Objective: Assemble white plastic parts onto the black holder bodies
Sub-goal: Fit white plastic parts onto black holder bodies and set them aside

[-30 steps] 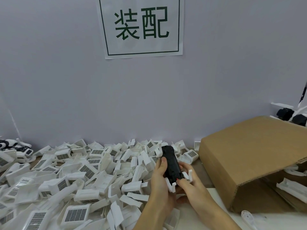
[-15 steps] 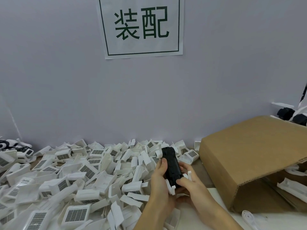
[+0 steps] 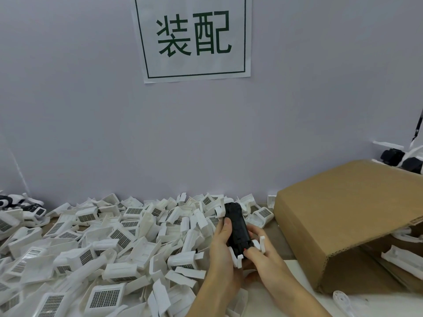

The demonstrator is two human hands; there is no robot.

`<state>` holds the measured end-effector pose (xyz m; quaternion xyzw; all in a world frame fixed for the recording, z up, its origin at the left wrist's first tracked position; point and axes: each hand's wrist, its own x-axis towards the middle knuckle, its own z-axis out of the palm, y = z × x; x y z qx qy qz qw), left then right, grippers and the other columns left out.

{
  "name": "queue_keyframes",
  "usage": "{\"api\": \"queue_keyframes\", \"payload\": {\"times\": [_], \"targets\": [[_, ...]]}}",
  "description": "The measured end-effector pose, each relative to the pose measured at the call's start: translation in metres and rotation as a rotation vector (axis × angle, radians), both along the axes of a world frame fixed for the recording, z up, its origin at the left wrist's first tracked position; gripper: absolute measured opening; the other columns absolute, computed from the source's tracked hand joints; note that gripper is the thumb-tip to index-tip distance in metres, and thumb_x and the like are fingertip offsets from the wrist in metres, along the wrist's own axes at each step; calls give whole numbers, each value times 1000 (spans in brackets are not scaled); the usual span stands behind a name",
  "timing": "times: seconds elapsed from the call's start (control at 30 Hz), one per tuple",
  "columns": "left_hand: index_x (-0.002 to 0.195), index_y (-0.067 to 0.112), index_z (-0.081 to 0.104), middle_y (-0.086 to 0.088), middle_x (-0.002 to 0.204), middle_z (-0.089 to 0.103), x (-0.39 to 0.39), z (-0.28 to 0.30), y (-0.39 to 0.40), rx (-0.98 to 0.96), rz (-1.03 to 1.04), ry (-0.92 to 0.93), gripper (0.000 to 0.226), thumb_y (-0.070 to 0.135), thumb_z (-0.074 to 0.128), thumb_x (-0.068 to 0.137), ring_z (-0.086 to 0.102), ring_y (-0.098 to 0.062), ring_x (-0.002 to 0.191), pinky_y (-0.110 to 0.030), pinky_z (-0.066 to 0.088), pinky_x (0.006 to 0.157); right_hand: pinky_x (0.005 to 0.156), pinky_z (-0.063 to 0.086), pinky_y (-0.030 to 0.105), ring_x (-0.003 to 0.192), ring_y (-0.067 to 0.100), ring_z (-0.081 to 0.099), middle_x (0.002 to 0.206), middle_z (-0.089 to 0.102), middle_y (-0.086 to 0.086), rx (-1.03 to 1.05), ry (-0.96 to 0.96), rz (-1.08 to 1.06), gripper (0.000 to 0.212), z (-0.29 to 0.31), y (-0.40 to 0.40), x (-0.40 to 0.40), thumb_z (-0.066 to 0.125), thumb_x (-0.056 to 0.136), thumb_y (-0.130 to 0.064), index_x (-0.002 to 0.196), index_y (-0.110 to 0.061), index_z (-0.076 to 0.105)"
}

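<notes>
**Both hands on a black holder body above the pile**

Far left, against the wall, a few black-and-white assembled pieces [image 3: 13, 203] sit at the edge of the surface. From there a deep heap of white plastic parts [image 3: 103, 243] spreads across the surface [image 3: 297, 307], many showing a dark gridded panel, lying at every angle and overlapping.

On the wall above hangs a paper sign [image 3: 194, 37] with two green characters in a green border.

At the right edge of the heap the left hand [image 3: 223, 255] grips the black holder body [image 3: 237, 225] from its left side, thumb lying up along the edge. The body stands tilted, upper end leaning away toward the wall. The right hand [image 3: 263, 255] pinches its lower end, where white parts [image 3: 238, 257] jut out on both sides.

Just right of the hands a cardboard box [image 3: 338, 220] lies on its side, its opening facing right, long white pieces [image 3: 400, 259] inside. Behind it, more black and white pieces [image 3: 402, 157] rest by the wall.
</notes>
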<state>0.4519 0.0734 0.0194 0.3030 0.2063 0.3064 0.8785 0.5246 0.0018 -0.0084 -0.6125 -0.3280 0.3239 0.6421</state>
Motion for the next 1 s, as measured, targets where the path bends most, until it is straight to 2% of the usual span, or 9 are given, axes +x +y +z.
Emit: {"api": "queue_keyframes", "payload": {"times": [0.1,0.23,0.33,0.47,0.6,0.67,0.8,0.87,1.0], "targets": [[130,5,63,-14,77,69,0,0,0,-8,-20,8,45,36,56,99,69,-29,64,-40,59,59,61,54,32,70,15,70,90,76,-1,3,9,3,48,0,0,0,49,100,-9,105,-56,59],[131,4,61,-14,72,67,-1,0,1,6,-34,7,46,37,53,99,68,-28,60,-41,59,61,68,57,37,80,19,73,98,76,-3,18,45,0,48,2,0,-1,51,100,-13,97,-60,61],[131,4,61,-14,72,67,0,0,1,6,-36,19,46,38,53,100,68,-28,59,-40,58,60,66,56,35,75,18,72,95,76,-2,19,51,2,51,3,0,-1,51,98,-9,95,-59,62],[131,2,60,-16,72,66,-2,2,1,-11,-33,16,47,36,53,100,65,-29,62,-37,57,58,67,54,36,70,17,68,92,76,0,16,45,8,49,5,0,-2,50,95,-4,107,-51,61],[133,1,59,-16,74,64,-2,3,0,-20,-33,26,49,36,52,100,64,-29,64,-38,55,62,64,53,34,70,17,67,90,75,1,47,50,45,46,7,-2,-4,56,71,-19,101,-53,63],[133,1,60,-17,77,64,-2,4,0,-32,-35,40,49,37,53,100,63,-30,66,-40,54,65,62,52,33,69,17,66,91,74,2,45,46,65,47,7,-3,-4,55,67,-21,99,-55,62],[134,2,59,-16,77,64,-2,3,0,-27,-30,33,49,37,52,100,63,-30,68,-40,54,67,61,52,32,68,17,66,89,75,4,36,53,41,44,7,-2,-5,57,70,-23,98,-56,62],[132,3,61,-15,74,66,-2,4,0,-19,-22,29,47,36,53,100,65,-28,62,-38,56,61,63,53,33,69,16,67,91,75,2,28,34,30,42,8,-3,-6,59,82,-19,98,-58,61],[129,5,63,-14,71,68,-3,6,-2,-40,-21,22,44,36,55,99,68,-27,56,-36,57,51,66,54,37,72,18,68,94,75,2,-12,-25,0,56,10,-5,-7,49,99,-5,98,-60,60]]}}
